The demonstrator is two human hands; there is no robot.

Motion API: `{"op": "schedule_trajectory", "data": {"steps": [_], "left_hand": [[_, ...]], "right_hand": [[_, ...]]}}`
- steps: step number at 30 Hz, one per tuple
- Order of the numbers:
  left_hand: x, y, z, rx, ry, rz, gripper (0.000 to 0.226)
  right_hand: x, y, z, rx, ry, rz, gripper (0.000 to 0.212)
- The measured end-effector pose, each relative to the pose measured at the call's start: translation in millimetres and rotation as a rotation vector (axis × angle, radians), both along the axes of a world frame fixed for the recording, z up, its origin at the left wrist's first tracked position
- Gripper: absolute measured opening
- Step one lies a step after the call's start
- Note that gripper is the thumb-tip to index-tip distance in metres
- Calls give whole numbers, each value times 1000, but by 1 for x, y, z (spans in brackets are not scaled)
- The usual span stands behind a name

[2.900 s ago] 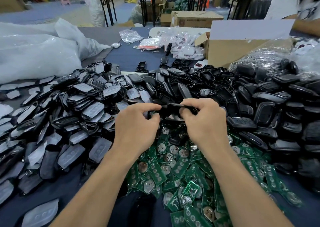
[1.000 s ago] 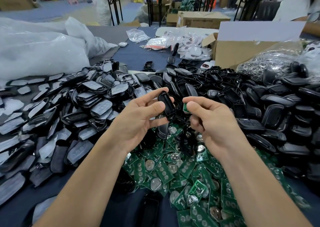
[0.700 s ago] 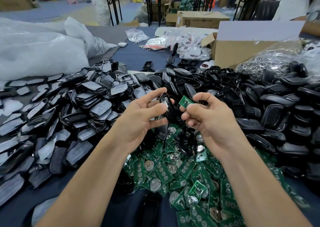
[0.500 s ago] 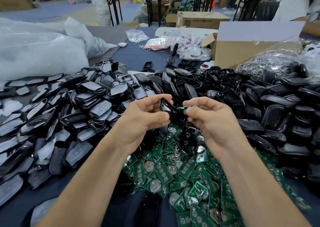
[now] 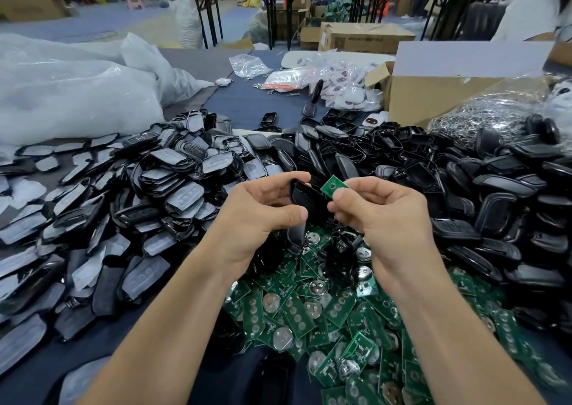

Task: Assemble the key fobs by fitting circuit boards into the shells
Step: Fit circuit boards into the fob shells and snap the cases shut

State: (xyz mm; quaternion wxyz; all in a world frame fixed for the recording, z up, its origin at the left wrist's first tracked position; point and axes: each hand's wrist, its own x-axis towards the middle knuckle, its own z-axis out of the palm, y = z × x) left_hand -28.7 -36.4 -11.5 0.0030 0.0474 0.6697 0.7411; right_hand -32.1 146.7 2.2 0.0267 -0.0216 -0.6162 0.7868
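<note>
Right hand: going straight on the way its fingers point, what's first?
Likely the black shell in the left hand; the circuit board pinched by the right hand sits beside it, depth unclear.

The blue table (image 5: 247, 101) carries heaps — black shells (image 5: 495, 188), green circuit boards (image 5: 309, 311), white bags (image 5: 77, 95), a box (image 5: 433, 95).

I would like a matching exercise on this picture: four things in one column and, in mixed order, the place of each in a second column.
Things:
1. lifted black shell
2. lifted green circuit board
3. cardboard box
4. big white bag

Places:
a. far left
b. pinched in the right hand
c. far right
d. held in the left hand

Pairs: 1-d, 2-b, 3-c, 4-a.
</note>
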Motion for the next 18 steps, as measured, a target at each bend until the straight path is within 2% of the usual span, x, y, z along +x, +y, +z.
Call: {"op": "schedule_trajectory", "data": {"steps": [2, 9, 18], "left_hand": [[0, 0, 0, -10, -1, -9, 52], [-1, 3, -3, -97, -16, 37, 48], [0, 6, -1, -78, -36, 44, 47]], "right_hand": [[-1, 0, -1, 89, 12, -13, 20], [-2, -2, -4, 172, 101, -55, 27], [2, 1, -2, 246, 161, -61, 17]]}}
